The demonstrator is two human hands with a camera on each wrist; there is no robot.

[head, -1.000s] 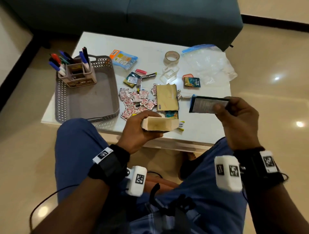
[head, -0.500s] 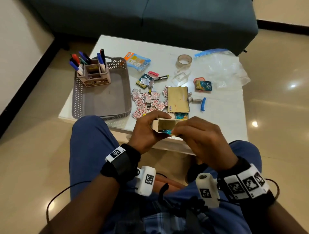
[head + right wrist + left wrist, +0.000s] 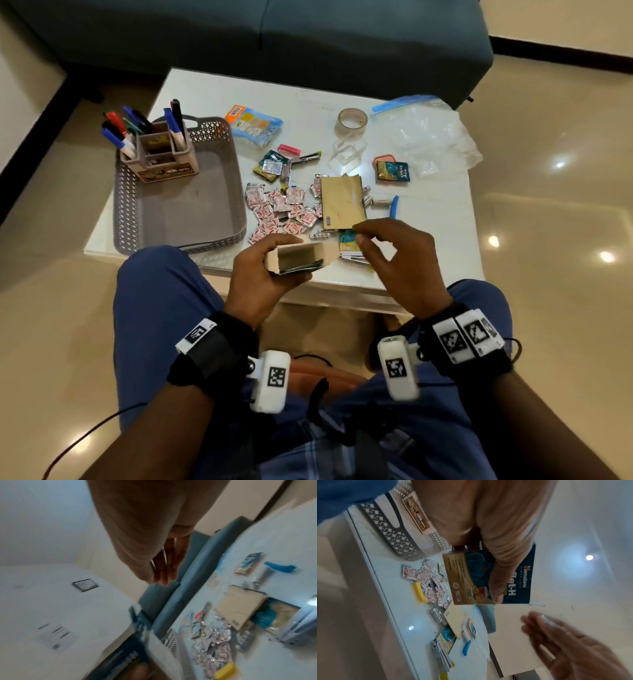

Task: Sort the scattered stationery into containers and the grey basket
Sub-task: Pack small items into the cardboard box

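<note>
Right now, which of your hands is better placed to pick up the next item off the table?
The right hand: it is free and hovers beside the scattered items, while the left hand grips the open box.

Right hand [image 3: 394,255] off box [image 3: 298,257]; dark packet now inside.

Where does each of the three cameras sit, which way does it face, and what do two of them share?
Head: worn on the head, looking down at the white table, both hands and blue-trousered knees.
Left wrist: worn on the wrist, looking along the left hand gripping the small box; the right hand shows blurred.
Right wrist: worn on the wrist, looking along the empty right hand's fingers across the table; blurred.
Shared: head and left wrist both show the grey basket.
</note>
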